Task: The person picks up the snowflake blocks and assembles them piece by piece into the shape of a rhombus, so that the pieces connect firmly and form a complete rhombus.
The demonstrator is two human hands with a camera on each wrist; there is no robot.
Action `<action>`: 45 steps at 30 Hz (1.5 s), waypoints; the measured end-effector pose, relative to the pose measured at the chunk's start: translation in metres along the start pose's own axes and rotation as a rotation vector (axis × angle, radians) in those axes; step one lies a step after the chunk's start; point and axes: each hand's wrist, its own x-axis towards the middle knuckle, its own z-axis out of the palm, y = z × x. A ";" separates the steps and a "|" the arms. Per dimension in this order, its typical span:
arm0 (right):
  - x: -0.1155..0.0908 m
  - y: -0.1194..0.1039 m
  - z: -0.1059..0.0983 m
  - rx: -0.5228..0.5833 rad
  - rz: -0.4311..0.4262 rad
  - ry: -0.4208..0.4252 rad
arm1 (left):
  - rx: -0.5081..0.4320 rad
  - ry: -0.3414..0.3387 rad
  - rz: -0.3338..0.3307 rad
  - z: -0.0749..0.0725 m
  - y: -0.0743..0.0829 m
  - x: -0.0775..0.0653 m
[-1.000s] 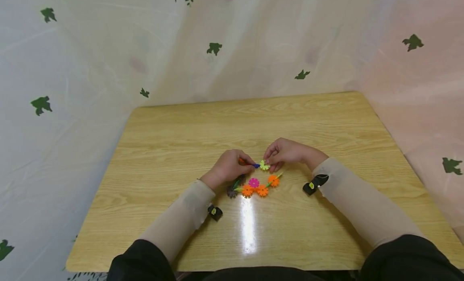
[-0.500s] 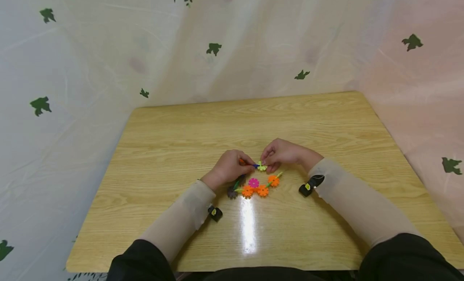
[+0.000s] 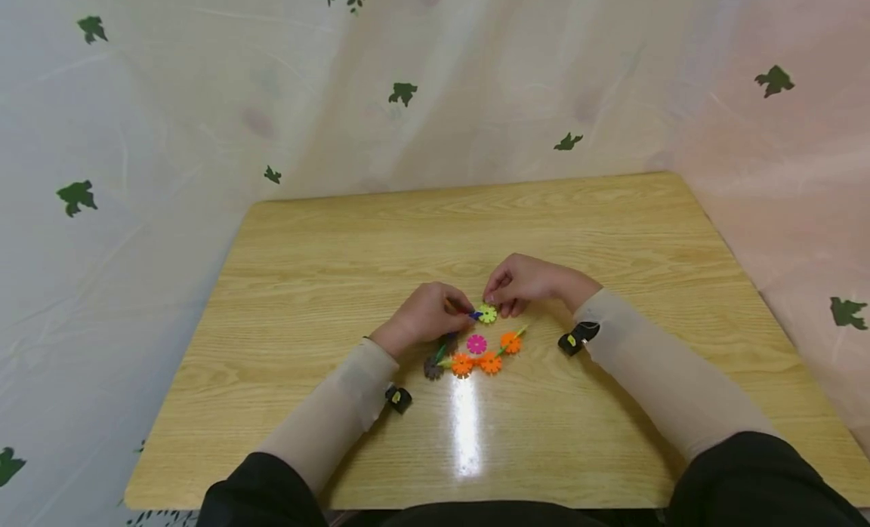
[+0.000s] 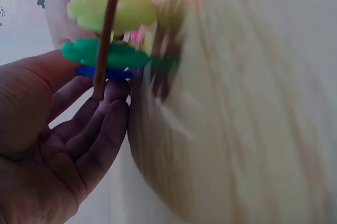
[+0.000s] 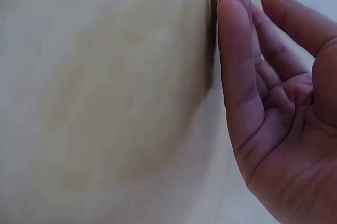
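Observation:
Notched interlocking plastic discs are joined in a curved chain. My left hand (image 3: 430,313) pinches the chain's upper end by a blue disc (image 3: 477,314); an orange-brown disc (image 3: 451,306) shows edge-on between its fingers. A yellow-green disc (image 3: 488,314) sits against the blue one, its face toward me. My right hand (image 3: 519,283) has curled fingers, with thumb and index at that disc's upper edge. In the left wrist view, a green disc (image 4: 102,52), a lime disc (image 4: 113,10) and a brown disc (image 4: 108,34) appear edge-on near the fingertips. The right wrist view barely shows the discs.
Below the hands lie orange discs (image 3: 463,365), a dark grey disc (image 3: 433,368) and a pink disc (image 3: 476,344), with a thin yellow-green piece (image 3: 521,331) at the right end. All are on a wooden table (image 3: 340,248) before a pale curtain (image 3: 476,59).
My right hand has moved left and slightly up. The yellow-green disc has shifted left against the blue disc and turned its face into view. The left hand has barely moved.

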 end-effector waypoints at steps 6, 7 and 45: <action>0.025 -0.017 -0.002 -0.244 -0.130 0.089 | -0.020 -0.040 0.004 -0.004 -0.005 -0.003; 0.030 -0.022 -0.001 -0.291 -0.163 0.090 | -0.020 -0.045 0.008 -0.004 -0.006 -0.002; -0.016 0.015 -0.001 -0.339 -0.257 0.182 | 0.048 0.038 -0.020 0.005 -0.003 -0.001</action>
